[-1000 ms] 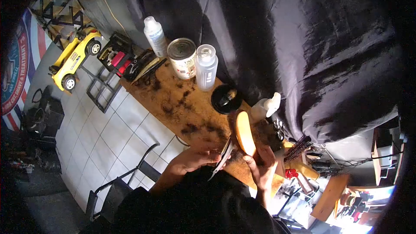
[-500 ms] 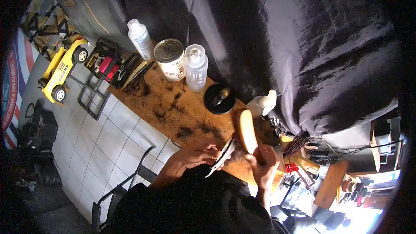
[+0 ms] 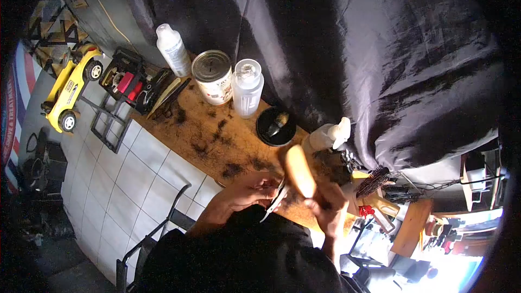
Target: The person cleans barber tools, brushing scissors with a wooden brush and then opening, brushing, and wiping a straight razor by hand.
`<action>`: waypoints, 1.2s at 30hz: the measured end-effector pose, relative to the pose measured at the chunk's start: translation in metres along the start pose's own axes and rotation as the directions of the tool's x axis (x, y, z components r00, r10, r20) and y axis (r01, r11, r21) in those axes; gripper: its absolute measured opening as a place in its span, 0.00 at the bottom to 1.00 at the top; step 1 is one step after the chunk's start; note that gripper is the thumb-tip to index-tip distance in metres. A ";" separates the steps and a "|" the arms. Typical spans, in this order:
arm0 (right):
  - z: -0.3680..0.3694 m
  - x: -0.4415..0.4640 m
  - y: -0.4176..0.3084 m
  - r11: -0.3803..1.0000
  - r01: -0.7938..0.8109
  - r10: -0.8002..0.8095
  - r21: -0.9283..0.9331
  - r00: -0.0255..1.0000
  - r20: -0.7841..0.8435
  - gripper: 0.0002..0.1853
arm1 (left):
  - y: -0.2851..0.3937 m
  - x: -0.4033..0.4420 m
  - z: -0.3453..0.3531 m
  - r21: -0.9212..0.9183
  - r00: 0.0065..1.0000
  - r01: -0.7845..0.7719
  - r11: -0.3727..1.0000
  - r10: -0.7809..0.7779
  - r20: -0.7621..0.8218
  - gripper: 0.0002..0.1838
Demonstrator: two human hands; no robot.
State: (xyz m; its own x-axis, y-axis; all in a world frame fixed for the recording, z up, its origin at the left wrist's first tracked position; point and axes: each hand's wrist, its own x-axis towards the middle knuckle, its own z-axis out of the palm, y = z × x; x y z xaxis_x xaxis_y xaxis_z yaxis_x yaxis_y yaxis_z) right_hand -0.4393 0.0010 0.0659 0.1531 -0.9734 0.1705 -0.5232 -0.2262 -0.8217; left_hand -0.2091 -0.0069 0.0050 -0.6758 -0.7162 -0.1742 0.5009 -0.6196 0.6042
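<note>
My left hand (image 3: 251, 191) is closed round a thin item with a pale curved edge (image 3: 275, 199), perhaps a razor. My right hand (image 3: 329, 206) grips the lower end of a tan, elongated brush-like object (image 3: 299, 171), which tilts up and left and looks slightly blurred. The two held things are close together over the brown tabletop (image 3: 190, 135), where dark hair clippings lie scattered. Just beyond them sits a black round bowl (image 3: 275, 126) with a dark object in it.
Behind stand a white bottle (image 3: 173, 50), a tin can (image 3: 211, 77), a clear bottle (image 3: 247, 89) and a spray bottle (image 3: 329, 135). A round hairbrush (image 3: 372, 182) and a red clip (image 3: 366, 211) lie right. A black chair (image 3: 182, 220) and a yellow toy car (image 3: 70, 89) are left.
The tan object in my right hand has swung left, its upper end nearer my left hand. The tabletop items have shifted left in view. Both hands keep their hold.
</note>
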 end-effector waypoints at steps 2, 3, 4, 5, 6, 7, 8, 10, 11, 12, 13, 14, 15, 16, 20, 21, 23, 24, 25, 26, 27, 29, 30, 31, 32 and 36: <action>-0.002 0.000 -0.001 0.977 -0.211 0.208 -0.034 0.975 -0.075 0.24 | -0.002 -0.001 0.000 0.022 0.999 -0.018 1.000 0.017 0.042 0.18; -0.004 0.000 -0.004 0.977 -0.209 0.206 -0.038 0.975 -0.079 0.24 | -0.004 -0.001 0.000 -0.024 1.000 -0.008 1.000 0.009 0.027 0.18; -0.008 0.001 -0.007 0.979 -0.206 0.206 0.000 0.978 -0.026 0.24 | -0.005 -0.002 0.000 -0.071 1.000 -0.001 0.998 0.002 0.009 0.18; -0.010 0.001 -0.009 0.978 -0.205 0.204 0.040 0.979 0.030 0.24 | -0.003 -0.003 0.004 -0.117 0.998 -0.016 0.993 0.009 -0.054 0.18; -0.012 0.001 -0.005 0.978 -0.203 0.202 0.041 0.979 0.033 0.24 | -0.005 -0.003 0.006 -0.117 0.998 -0.018 0.993 0.012 -0.057 0.18; -0.014 0.001 0.003 0.988 -0.041 0.010 0.147 0.979 0.206 0.26 | -0.008 -0.003 0.007 -0.141 0.985 -0.112 0.984 0.091 -0.149 0.18; -0.014 0.002 0.006 0.956 0.099 -0.195 0.275 0.917 0.347 0.27 | -0.010 -0.002 0.009 -0.156 0.957 -0.206 0.966 0.165 -0.240 0.18; -0.013 0.001 0.003 0.955 0.188 -0.278 0.229 0.840 0.467 0.27 | -0.001 0.001 0.006 -0.103 0.975 -0.142 0.984 0.121 -0.187 0.17; -0.012 0.001 0.007 0.956 0.202 -0.281 0.211 0.839 0.466 0.27 | 0.004 -0.001 0.013 -0.003 0.962 -0.169 0.986 0.164 -0.218 0.17; -0.010 0.000 0.012 0.956 0.217 -0.285 0.195 0.838 0.466 0.26 | 0.008 -0.004 0.021 0.100 0.946 -0.191 0.977 0.210 -0.245 0.17; -0.007 -0.001 0.012 0.974 0.155 -0.206 0.163 0.905 0.372 0.26 | -0.007 -0.003 0.005 -0.044 0.973 -0.184 0.982 0.175 -0.151 0.17; -0.003 -0.001 0.012 0.987 0.088 -0.123 0.138 0.954 0.273 0.26 | -0.011 -0.003 0.003 -0.187 0.987 -0.160 0.969 0.153 -0.052 0.18; 0.002 0.000 0.017 0.986 0.100 -0.117 0.134 0.985 0.129 0.25 | -0.011 -0.005 0.001 -0.139 0.993 -0.111 0.984 0.114 0.007 0.21; -0.002 0.000 0.013 0.999 0.006 -0.005 -0.039 0.999 0.051 0.26 | -0.012 -0.008 0.002 -0.060 1.000 -0.019 0.998 0.018 -0.002 0.24; -0.008 0.006 0.005 0.992 -0.123 0.125 0.029 0.987 -0.097 0.22 | -0.015 -0.008 0.008 -0.108 0.999 -0.006 0.994 0.010 0.040 0.24; -0.012 0.007 0.006 0.990 -0.101 0.106 0.096 0.993 -0.051 0.23 | -0.017 -0.007 0.009 -0.149 0.999 -0.030 0.988 0.035 0.038 0.24; -0.024 0.006 0.014 0.985 0.125 -0.151 0.114 0.957 0.248 0.23 | -0.026 -0.004 0.014 -0.151 0.983 -0.135 0.979 0.113 -0.146 0.24; -0.019 0.006 0.022 0.944 0.246 -0.309 0.220 0.892 0.330 0.23 | -0.027 -0.003 0.016 -0.133 0.927 -0.241 0.961 0.187 -0.324 0.24; -0.018 0.003 0.025 0.921 0.299 -0.374 0.249 0.856 0.357 0.23 | -0.021 0.000 0.013 -0.159 0.951 -0.191 0.969 0.143 -0.273 0.23; -0.014 0.003 0.013 0.895 0.347 -0.435 0.279 0.816 0.381 0.22 | -0.011 0.001 0.012 -0.183 0.970 -0.139 0.973 0.097 -0.221 0.22; -0.011 0.004 0.001 0.906 0.251 -0.386 0.341 0.819 0.424 0.24 | -0.009 0.000 0.013 -0.170 0.968 -0.129 0.977 0.087 -0.234 0.21; -0.009 0.001 0.012 0.946 0.229 -0.304 0.230 0.874 0.378 0.24 | -0.019 -0.003 0.015 -0.125 0.943 -0.188 0.974 0.144 -0.301 0.21; -0.009 0.000 0.015 0.974 0.196 -0.223 0.113 0.921 0.319 0.24 | -0.028 -0.004 0.016 -0.089 0.912 -0.257 0.962 0.211 -0.352 0.21; -0.004 -0.004 0.013 0.987 0.039 -0.069 0.159 0.980 0.188 0.24 | -0.028 -0.005 0.011 -0.115 0.957 -0.210 0.971 0.180 -0.226 0.20; -0.006 -0.002 0.017 0.995 0.086 -0.091 0.045 0.988 0.122 0.25 | -0.013 -0.005 0.019 -0.136 0.984 -0.161 0.978 0.149 -0.095 0.19; -0.012 0.001 0.017 0.998 0.048 -0.054 -0.051 0.991 -0.119 0.28 | -0.025 -0.002 0.013 -0.164 0.999 -0.047 0.985 0.044 -0.023 0.20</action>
State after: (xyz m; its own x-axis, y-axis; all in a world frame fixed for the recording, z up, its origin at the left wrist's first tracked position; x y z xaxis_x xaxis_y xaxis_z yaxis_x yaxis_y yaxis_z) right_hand -0.4580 -0.0041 0.0589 0.0800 -0.9573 0.2778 -0.5571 -0.2741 -0.7839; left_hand -0.2271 0.0140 0.0003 -0.6409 -0.7497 -0.1652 0.6138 -0.6297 0.4762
